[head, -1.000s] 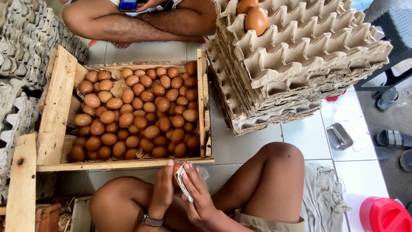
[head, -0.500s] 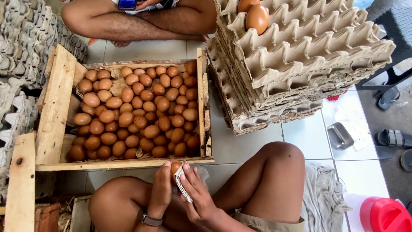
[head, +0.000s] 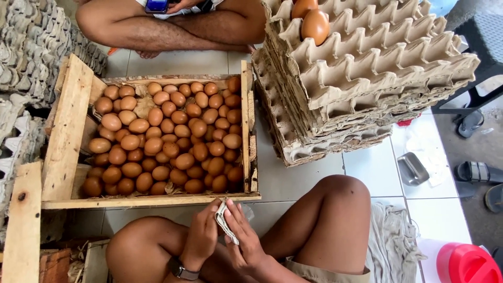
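I sit cross-legged on the tiled floor. My left hand (head: pixel 201 233), with a dark watch on its wrist, and my right hand (head: pixel 245 236) together grip a small folded wad of paper (head: pixel 225 220) low in the view, between my knees. Just beyond my hands stands a wooden crate (head: pixel 67 131) filled with many brown eggs (head: pixel 167 139) on straw.
A tall stack of grey pulp egg trays (head: pixel 361 78) stands at the right, with two brown eggs (head: pixel 314 23) on top. More trays (head: pixel 31 47) pile up at the left. Another person's crossed legs (head: pixel 173 26) are beyond the crate. A grey cloth (head: pixel 393 246), a red lid (head: pixel 466 264) and sandals (head: pixel 474 170) lie at right.
My hands have shifted slightly on the wad of paper; nothing else has moved.
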